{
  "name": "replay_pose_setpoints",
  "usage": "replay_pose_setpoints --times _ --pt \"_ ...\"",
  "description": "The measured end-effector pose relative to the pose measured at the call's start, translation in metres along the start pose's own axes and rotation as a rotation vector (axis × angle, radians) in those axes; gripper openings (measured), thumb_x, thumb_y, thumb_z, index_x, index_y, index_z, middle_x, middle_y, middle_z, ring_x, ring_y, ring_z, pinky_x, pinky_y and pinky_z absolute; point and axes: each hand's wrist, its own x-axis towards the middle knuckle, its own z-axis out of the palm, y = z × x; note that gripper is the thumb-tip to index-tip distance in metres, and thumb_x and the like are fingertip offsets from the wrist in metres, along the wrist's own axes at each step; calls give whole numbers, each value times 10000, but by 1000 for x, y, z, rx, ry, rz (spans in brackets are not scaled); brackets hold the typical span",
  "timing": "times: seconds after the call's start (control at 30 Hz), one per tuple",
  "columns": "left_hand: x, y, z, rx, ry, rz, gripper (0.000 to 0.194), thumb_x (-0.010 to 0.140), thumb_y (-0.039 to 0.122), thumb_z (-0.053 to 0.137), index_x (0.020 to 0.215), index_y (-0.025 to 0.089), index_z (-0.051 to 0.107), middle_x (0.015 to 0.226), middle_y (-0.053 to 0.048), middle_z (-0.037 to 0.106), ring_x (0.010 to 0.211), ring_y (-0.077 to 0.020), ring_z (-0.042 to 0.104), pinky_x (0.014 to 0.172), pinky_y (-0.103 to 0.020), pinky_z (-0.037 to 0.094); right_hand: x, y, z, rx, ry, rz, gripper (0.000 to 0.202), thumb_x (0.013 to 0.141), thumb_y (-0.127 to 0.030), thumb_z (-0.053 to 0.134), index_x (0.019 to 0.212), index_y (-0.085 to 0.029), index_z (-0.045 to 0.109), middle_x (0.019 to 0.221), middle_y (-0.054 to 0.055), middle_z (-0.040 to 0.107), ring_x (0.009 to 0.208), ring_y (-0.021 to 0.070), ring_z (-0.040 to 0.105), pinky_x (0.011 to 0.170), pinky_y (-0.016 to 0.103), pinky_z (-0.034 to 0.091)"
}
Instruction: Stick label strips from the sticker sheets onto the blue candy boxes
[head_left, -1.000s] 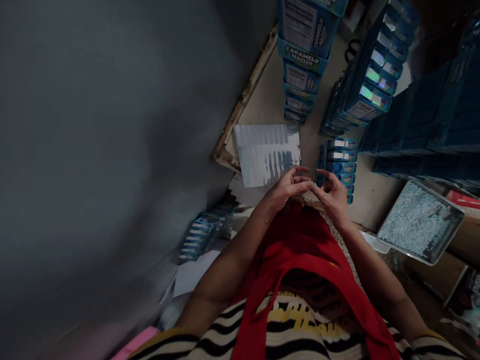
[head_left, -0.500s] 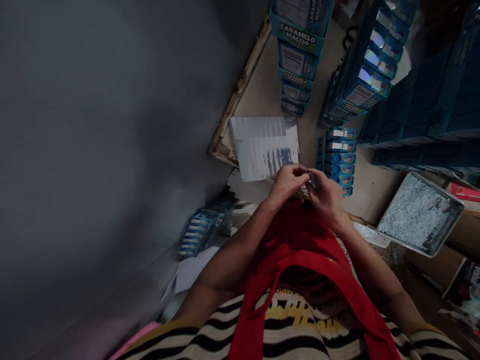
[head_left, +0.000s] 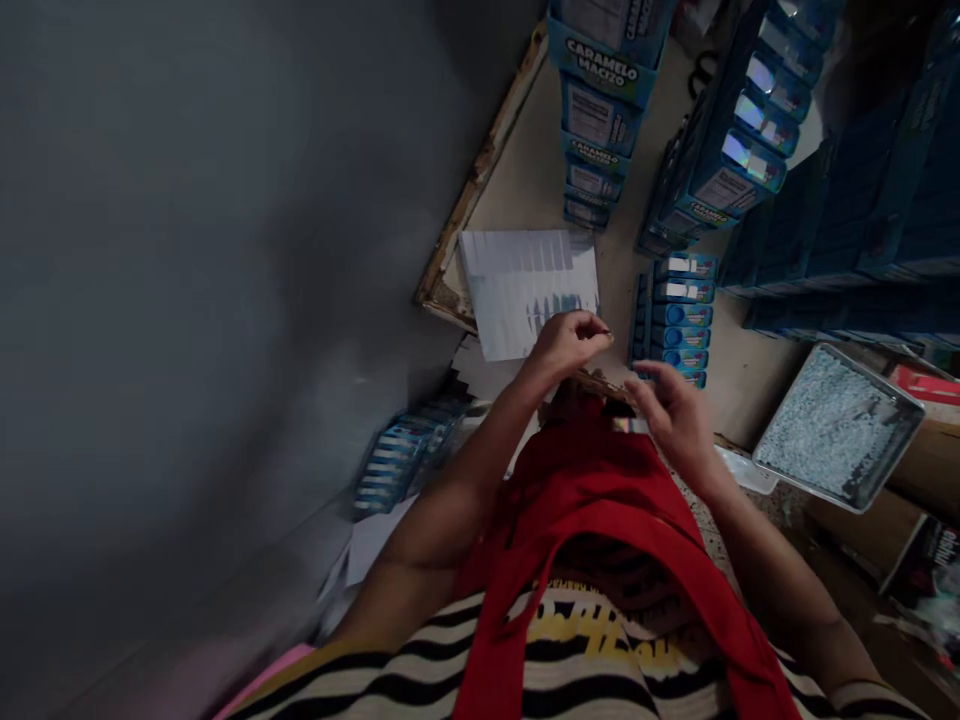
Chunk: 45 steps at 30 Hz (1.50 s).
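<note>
My left hand (head_left: 568, 342) is pinched shut over the near edge of a glossy pale sheet (head_left: 514, 290) on the table; anything between its fingertips is too small to make out. To its right, my right hand (head_left: 675, 415) has thumb and fingers apart and nothing visible in them. Just below and left of that hand a small shiny piece (head_left: 628, 425) shows against the red apron (head_left: 592, 470); whether it rests there or is in the air I cannot tell. Beyond the right hand lies a row of small blue boxes (head_left: 686, 315).
Tall blue display boxes (head_left: 600, 110) stand at the back, with another blue stack (head_left: 731, 170) beside them. A metal tray (head_left: 836, 425) of small pale-blue pieces is at the right. More blue packs (head_left: 401, 455) lie low at the left, near the grey wall (head_left: 187, 250).
My hands were together at the fingertips and have parted. The right hand moved right and down and opened; the left rose slightly. The shiny piece now shows below them.
</note>
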Motion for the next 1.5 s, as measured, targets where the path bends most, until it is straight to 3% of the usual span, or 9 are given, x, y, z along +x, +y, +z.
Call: replay_pose_setpoints --times 0.17,0.33,0.67,0.8,0.97,1.1,1.27,1.37,1.5 --pt "-15 25 -3 146 -215 109 107 704 218 639 774 176 709 700 1 677 671 -146 602 642 -253 437 38 -7 -34 -134 -51 16 463 920 -504 766 1304 -251 714 697 -23 644 638 187 582 617 290 339" --pt "-15 37 2 353 -195 176 151 816 282 646 706 179 659 666 4 630 655 -141 552 628 -277 368 38 -10 -34 -265 -76 35 384 900 -345 706 1274 -255 720 685 -24 645 619 181 562 633 293 301" --pt "-24 42 2 657 -371 459 143 939 293 622 876 179 680 911 -67 672 845 -205 602 753 -316 429 40 3 -38 -96 -65 86 351 894 -374 686 1180 -198 785 630 -38 577 581 138 468 610 289 285" --pt "-26 45 6 691 -387 517 122 939 250 593 885 180 678 941 -79 671 895 -223 616 800 -332 460 43 1 -39 -96 -51 68 235 885 -387 715 1005 -204 801 618 -34 569 595 136 471 613 290 281" --pt "-16 34 6 370 -451 374 104 870 258 688 946 188 694 913 -47 699 880 -210 661 789 -324 491 36 3 -40 1 -1 75 185 867 -386 717 807 -212 731 603 -26 579 591 130 470 590 280 282" --pt "-2 4 5 -95 -646 75 544 675 336 926 1133 197 668 837 1 709 777 -185 695 733 -308 539 29 4 -44 279 41 202 323 831 -524 763 778 -210 705 572 -30 560 541 117 431 540 270 286" --pt "-5 -14 15 -266 -559 11 771 456 241 1044 1136 192 684 1147 -84 744 1061 -227 719 920 -359 572 31 8 -53 497 98 359 486 663 -636 905 706 -206 682 533 -63 487 495 76 320 486 255 227" --pt "-12 -12 30 -416 -531 -39 731 476 276 1049 1105 172 692 1171 -112 758 1076 -236 728 948 -378 577 34 11 -56 525 102 406 506 615 -631 937 686 -208 668 521 -74 470 485 66 302 473 248 227" --pt "-15 -7 46 -517 -351 -99 553 673 541 963 979 156 709 984 -87 785 866 -181 746 815 -323 604 37 16 -56 498 97 418 472 622 -607 920 689 -208 675 521 -71 481 490 69 316 476 248 238"
